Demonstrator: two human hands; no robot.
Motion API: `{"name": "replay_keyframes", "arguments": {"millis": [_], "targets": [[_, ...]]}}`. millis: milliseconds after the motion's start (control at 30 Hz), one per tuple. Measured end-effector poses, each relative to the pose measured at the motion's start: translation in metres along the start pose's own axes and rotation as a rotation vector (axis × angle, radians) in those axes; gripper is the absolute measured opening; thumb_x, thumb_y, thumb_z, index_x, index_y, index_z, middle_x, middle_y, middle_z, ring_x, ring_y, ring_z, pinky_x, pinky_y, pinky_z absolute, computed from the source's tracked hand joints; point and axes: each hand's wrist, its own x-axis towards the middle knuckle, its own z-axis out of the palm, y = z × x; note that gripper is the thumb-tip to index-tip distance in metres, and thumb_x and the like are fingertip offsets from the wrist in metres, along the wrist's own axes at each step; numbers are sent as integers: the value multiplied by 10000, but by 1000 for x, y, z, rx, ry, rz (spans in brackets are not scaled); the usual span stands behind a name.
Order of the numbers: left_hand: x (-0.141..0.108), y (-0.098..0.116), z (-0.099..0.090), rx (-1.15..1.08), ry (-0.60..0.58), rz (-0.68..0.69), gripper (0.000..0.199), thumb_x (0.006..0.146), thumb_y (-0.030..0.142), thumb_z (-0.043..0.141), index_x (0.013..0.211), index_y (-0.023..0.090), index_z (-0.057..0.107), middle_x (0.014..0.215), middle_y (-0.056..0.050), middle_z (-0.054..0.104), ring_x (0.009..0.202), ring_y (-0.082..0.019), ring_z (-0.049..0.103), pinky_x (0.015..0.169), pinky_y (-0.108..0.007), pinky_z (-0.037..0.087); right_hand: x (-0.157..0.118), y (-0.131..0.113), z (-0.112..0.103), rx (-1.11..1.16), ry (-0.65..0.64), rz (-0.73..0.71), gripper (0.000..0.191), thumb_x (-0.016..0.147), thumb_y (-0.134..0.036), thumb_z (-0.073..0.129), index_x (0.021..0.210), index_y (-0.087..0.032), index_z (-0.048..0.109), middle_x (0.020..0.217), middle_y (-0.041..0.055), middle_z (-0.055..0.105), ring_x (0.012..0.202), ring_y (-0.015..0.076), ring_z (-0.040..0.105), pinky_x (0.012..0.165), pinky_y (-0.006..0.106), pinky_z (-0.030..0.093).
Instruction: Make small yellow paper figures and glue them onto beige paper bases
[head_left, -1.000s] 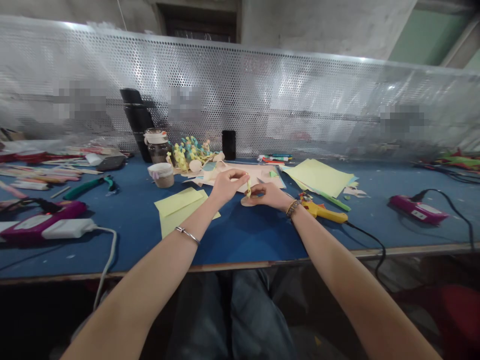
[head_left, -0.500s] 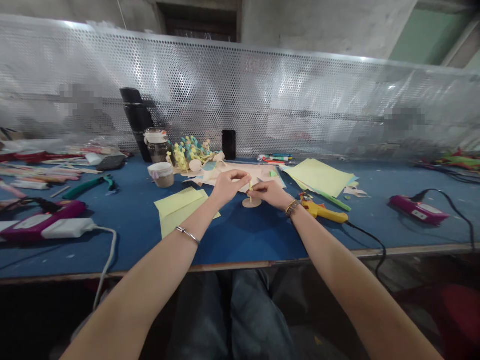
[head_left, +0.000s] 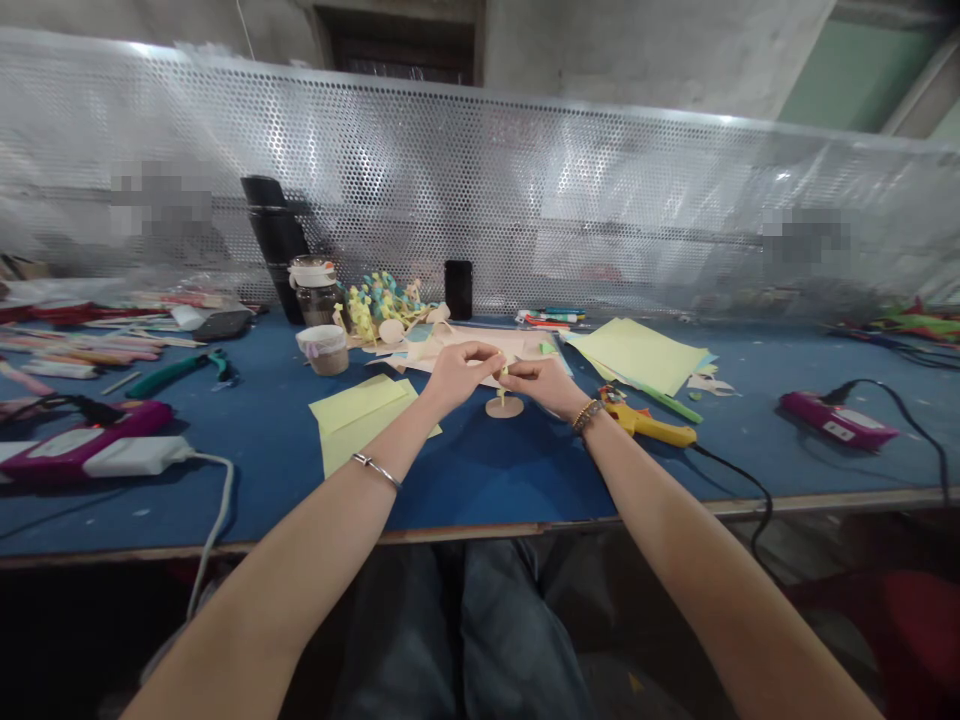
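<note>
While the upper end of a small yellow piece [head_left: 502, 397] is pinched between the fingertips of the left hand [head_left: 456, 376], it is also gripped just below by the thumb and fingers of the right hand [head_left: 546, 387]. The piece is held roughly upright over a round pale disc [head_left: 505, 407], which lies flat on the blue worktop [head_left: 480, 470]; its top is mostly covered by the fingers. A silver bangle [head_left: 375, 470] is worn on the left wrist, and a beaded bracelet [head_left: 586, 414] on the right. Beyond the hands, pale paper sheets [head_left: 480, 343] are spread, with a bunch of yellow and blue paper shapes [head_left: 382, 303] and a black phone [head_left: 458, 289] behind them. To the left, folded yellow-green paper [head_left: 360, 412], a small cup [head_left: 323, 351] and green-handled pliers [head_left: 169, 376] are seen. To the right, a yellow glue gun [head_left: 652, 426] is placed near a green strip [head_left: 664, 400] and a stack of yellow-green sheets [head_left: 637, 352].
</note>
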Motion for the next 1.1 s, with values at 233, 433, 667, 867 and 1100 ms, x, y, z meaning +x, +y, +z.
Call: {"name": "replay_keyframes", "arguments": {"millis": [233,433,667,867,1100], "targets": [[-1,1,3,29,-11,4,185,705,327,636,791,166,668,816,-54,690,761,-161,617,749,-317,486,2,5,2,-63,36,-52,335,700,-477,603,671,-149,667,667,27,618,641,133,526,623,268,430],[-1,3,2,27,-14,7,194,713,333,629,792,160,667,817,-54,690,765,-161,619,750,-310,485,1,2,2,-36,48,-41,330,688,-470,617,664,-144,665,651,25,611,628,130,519,607,260,423],[-1,2,1,9,-12,-6,176,720,330,625,777,168,664,814,-56,689,760,-159,617,749,-318,485,0,-5,-1,40,69,4,360,691,-476,612,776,-136,691,718,42,645,665,143,545,632,270,438],[-2,3,2,0,-23,-22,140,718,305,631,764,176,660,812,-53,689,759,-157,615,754,-322,484,0,-7,-1,-10,142,-10,364,673,-502,624,642,-142,671,637,43,628,606,144,528,569,269,409],[0,1,1,-8,-26,-19,167,725,323,623,777,169,665,812,-54,687,765,-155,617,756,-317,482,-1,-5,-1,-23,40,-24,330,699,-470,611,698,-146,676,661,25,626,617,130,526,580,254,405]]}}
